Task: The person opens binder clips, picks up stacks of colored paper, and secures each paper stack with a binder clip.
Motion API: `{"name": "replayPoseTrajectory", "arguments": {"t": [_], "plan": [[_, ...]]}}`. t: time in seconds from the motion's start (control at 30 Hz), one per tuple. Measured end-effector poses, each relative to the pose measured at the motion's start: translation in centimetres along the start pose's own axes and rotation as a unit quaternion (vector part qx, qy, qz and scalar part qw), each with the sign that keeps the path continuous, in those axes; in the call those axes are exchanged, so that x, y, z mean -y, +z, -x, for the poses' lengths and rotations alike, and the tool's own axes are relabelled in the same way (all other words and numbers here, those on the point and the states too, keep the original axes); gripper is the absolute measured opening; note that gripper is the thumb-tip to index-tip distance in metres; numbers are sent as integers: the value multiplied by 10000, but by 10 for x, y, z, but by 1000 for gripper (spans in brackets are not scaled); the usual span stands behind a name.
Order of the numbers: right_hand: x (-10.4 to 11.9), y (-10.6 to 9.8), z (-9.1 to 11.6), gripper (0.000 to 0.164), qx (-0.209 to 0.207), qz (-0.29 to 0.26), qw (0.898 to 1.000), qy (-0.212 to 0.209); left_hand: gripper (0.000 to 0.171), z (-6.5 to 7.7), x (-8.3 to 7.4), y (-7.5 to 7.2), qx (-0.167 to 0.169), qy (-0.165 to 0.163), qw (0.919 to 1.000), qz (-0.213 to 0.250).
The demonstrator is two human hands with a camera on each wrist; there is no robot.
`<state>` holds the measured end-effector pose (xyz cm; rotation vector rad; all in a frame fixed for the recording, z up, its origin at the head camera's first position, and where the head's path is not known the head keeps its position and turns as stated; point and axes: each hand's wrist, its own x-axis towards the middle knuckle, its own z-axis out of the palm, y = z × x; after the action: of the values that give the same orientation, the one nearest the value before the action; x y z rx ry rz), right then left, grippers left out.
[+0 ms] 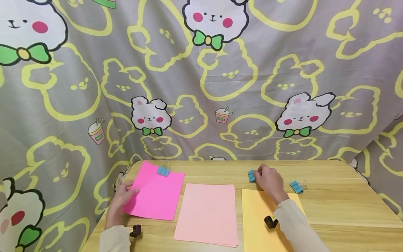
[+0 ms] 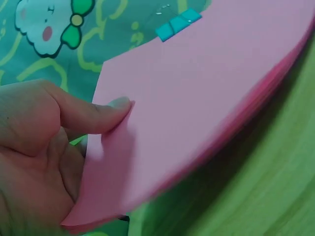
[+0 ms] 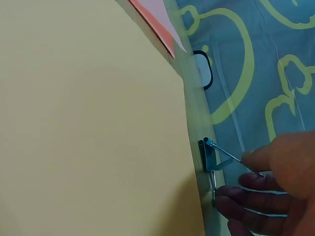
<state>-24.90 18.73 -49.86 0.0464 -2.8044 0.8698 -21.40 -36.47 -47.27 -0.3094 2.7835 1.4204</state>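
head view: left hand (image 1: pixel 123 195) pinches rectangular pink paper (image 1: pixel 157 197); right hand (image 1: pixel 270 181) pinches wire-handled blue clip (image 1: pixel 251 176).

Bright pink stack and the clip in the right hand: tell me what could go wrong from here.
The bright pink stack, bent in the left grip, might crease or fan out. The clip, pinched by a wire handle in the right grip, may twist loose.

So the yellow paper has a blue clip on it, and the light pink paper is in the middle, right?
No, it's the bright pink paper that has a blue clip on it, as the head view shows; the light pink paper is in the middle.
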Motion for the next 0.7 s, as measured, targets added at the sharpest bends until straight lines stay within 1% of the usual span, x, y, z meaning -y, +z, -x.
{"name": "replayPoseTrajectory", "arguments": {"t": [0.07, 0.17, 0.27, 0.37, 0.43, 0.57, 0.63, 0.7], "plan": [[1, -1, -1, 24, 25, -11, 10000, 62, 42, 0, -1, 2, -64, 33, 9999, -140], [3, -1, -1, 23, 7, -140, 9999, 64, 42, -1, -2, 5, -216, 175, 9990, -356], [4, -3, -1, 22, -52, -383, 9993, -22, 37, -1, -4, 8, -483, 438, 9959, -632], [4, -6, -2, 22, -90, -603, 9981, -134, 30, 0, -5, 12, -766, 491, 9922, -847], [5, -10, -3, 22, -32, -708, 9974, -125, 29, 1, -5, 14, -841, 375, 9917, -898], [8, -21, -2, 21, 135, -891, 9959, 57, 37, 0, -3, 18, -814, 45, 9915, -1011], [10, -28, 2, 19, 33, -883, 9961, 45, 42, -1, -1, 19, -771, -64, 9908, -1112], [11, -36, 7, 17, -136, -872, 9961, -69, 47, -1, 0, 20, -748, -137, 9901, -1183]]}}
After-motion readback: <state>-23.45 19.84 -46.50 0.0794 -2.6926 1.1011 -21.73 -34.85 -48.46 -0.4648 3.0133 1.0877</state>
